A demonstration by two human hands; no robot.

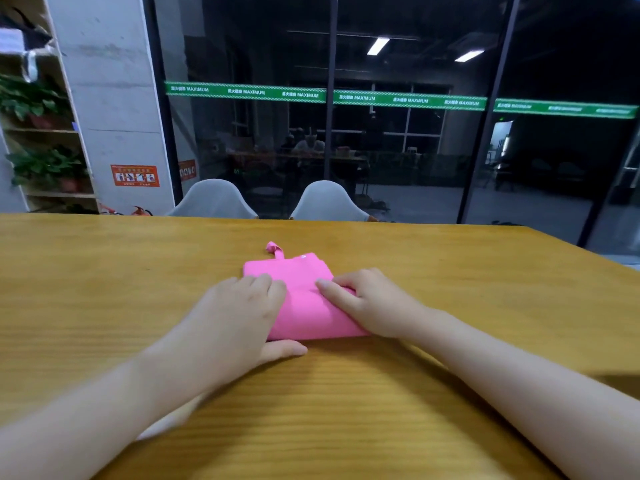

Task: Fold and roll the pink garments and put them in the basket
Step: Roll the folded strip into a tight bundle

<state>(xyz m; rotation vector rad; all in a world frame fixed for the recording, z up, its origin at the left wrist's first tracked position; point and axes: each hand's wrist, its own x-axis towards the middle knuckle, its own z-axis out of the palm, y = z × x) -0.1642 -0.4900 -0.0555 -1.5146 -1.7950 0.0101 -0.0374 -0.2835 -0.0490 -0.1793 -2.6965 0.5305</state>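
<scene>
A pink garment (pixel 304 299) lies folded into a small rectangle on the wooden table (pixel 104 289), with a thin pink strap curling out at its far edge. My left hand (pixel 235 313) covers the garment's left side, fingers curled over the top and thumb at the near edge. My right hand (pixel 363 303) presses on its right side, fingers bent onto the cloth. Both hands grip the near part of the fold. No basket is in view.
Two grey chairs (pixel 214 200) (pixel 327 202) stand behind the table's far edge. Behind them is a dark glass wall with a green strip. A shelf with potted plants (pixel 41 168) stands at the far left.
</scene>
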